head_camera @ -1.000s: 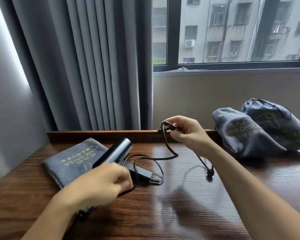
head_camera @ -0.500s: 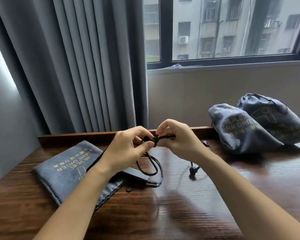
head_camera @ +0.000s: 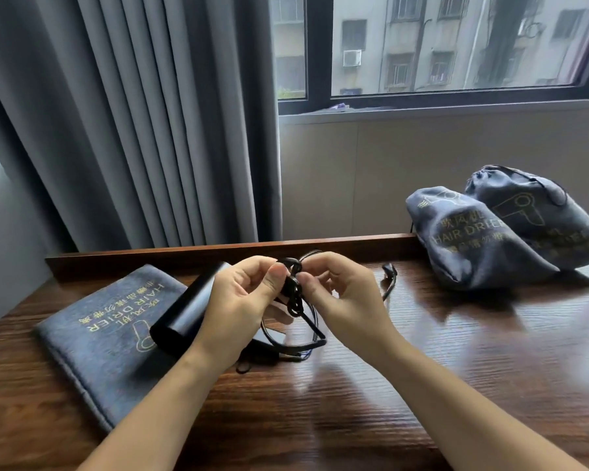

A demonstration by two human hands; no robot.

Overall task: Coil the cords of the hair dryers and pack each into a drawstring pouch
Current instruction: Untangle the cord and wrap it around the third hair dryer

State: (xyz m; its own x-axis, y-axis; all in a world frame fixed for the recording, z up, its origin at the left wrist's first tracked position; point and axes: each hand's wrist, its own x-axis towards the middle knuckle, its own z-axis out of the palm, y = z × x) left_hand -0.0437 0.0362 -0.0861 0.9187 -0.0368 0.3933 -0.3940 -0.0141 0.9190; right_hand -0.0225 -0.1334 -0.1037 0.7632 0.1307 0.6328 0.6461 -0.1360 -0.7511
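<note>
Both hands raised over the desk [head_camera: 422, 385] — left hand [head_camera: 242, 300] and right hand [head_camera: 344, 300] each pinch the bunched black cord [head_camera: 295, 294] between thumb and fingers. Hair dryer [head_camera: 187, 307] lies on the flat pouch [head_camera: 99, 334]; two filled pouches [head_camera: 473, 246] far right.

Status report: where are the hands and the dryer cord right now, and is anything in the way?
Left hand and right hand both pinch the cord above the desk. Hair dryer lies on the flat pouch. Two filled pouches far right, out of the way.
</note>
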